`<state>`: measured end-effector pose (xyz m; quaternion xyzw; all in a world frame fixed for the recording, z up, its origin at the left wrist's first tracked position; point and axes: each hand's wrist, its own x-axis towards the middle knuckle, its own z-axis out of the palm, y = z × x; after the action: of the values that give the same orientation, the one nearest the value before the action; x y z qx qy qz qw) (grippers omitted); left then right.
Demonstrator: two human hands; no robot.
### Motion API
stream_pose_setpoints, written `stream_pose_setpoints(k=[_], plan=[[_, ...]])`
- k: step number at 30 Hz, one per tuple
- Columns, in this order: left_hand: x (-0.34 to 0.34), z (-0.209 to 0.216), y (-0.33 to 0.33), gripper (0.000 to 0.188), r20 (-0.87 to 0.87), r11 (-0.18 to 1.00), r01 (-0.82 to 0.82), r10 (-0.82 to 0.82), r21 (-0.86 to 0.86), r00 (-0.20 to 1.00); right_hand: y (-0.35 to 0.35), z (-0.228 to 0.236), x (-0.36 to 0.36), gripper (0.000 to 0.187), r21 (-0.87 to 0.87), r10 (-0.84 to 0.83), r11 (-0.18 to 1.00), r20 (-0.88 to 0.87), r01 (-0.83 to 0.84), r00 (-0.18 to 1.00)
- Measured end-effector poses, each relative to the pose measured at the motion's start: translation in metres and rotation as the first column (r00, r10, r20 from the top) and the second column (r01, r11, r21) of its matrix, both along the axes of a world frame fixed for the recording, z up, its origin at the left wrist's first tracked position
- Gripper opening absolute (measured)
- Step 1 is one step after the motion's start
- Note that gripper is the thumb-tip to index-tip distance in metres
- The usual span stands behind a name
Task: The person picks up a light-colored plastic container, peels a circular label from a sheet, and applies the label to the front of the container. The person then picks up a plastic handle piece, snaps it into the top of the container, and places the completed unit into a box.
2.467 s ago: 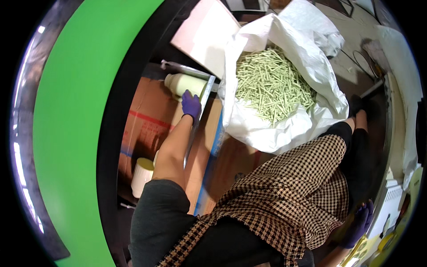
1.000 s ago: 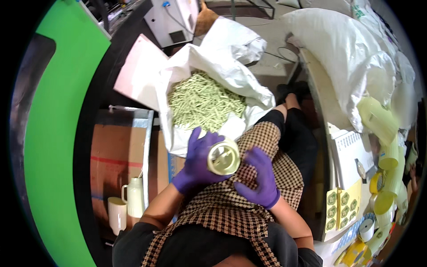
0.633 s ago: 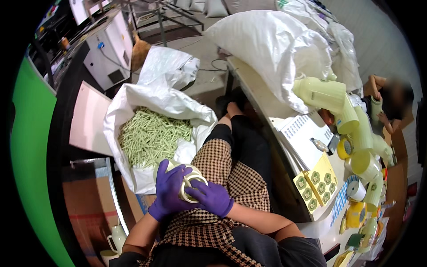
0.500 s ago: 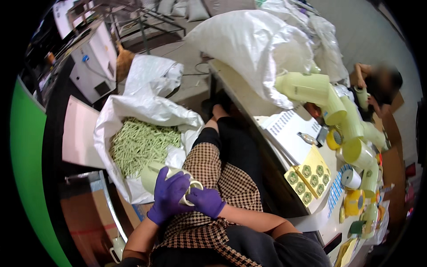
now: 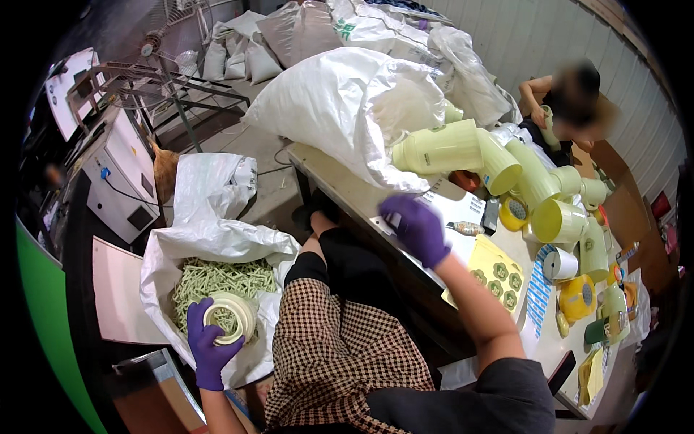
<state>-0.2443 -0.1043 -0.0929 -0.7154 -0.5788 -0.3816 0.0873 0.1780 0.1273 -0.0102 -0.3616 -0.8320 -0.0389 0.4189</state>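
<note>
Pale green container (image 5: 247, 316) is over the white sack (image 5: 210, 244) of green sticks (image 5: 228, 281), gripped in the person's left hand (image 5: 210, 349). Right hand's (image 5: 417, 230) by the counter (image 5: 327, 172) edge, fingers kinda curled, near some white papers (image 5: 468, 207); can't tell if it's holding anything.

This is a small-factory sort of workshop. Matching pale green containers (image 5: 442, 148) crowd the worktop (image 5: 334, 182) on the right, beside a white sack (image 5: 329, 101). More sacks (image 5: 298, 32) pile up far off before a ribbed wall (image 5: 524, 43), a caged fan (image 5: 150, 49) at far left. The cabled cabinet (image 5: 119, 173) on the left may belong to a machine; the dark edge there leaves it uncertain.
</note>
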Motion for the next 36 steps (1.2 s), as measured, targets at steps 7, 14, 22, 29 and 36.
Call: stream_pose_setpoints(k=[7,14,22,29,36], plan=[[0.061,-0.038,-0.018,0.048,0.065,0.983,0.129,-0.122,-0.132,0.990,0.191,-0.022,0.022,0.031,-0.157,-0.228,0.919,0.534,0.361,0.814],[0.056,-0.050,-0.051,0.096,0.297,0.972,0.011,0.060,-0.233,0.953,0.210,-0.014,0.021,0.016,-0.329,-0.227,0.916,0.043,0.229,0.973],[0.029,-0.082,-0.045,0.129,0.410,0.969,0.090,0.013,-0.231,0.912,0.202,-0.001,0.015,0.030,-0.566,-0.253,0.818,-0.521,-0.107,0.815],[0.051,-0.058,-0.045,0.135,0.642,0.967,0.066,0.111,-0.245,0.759,0.168,-0.004,0.022,0.020,-0.590,-0.349,0.799,-0.306,0.111,0.886],[0.038,-0.037,-0.045,0.144,0.659,0.934,0.161,0.097,-0.320,0.746,0.006,-0.015,-0.059,0.009,0.005,0.293,0.952,-0.309,-0.307,0.905]])
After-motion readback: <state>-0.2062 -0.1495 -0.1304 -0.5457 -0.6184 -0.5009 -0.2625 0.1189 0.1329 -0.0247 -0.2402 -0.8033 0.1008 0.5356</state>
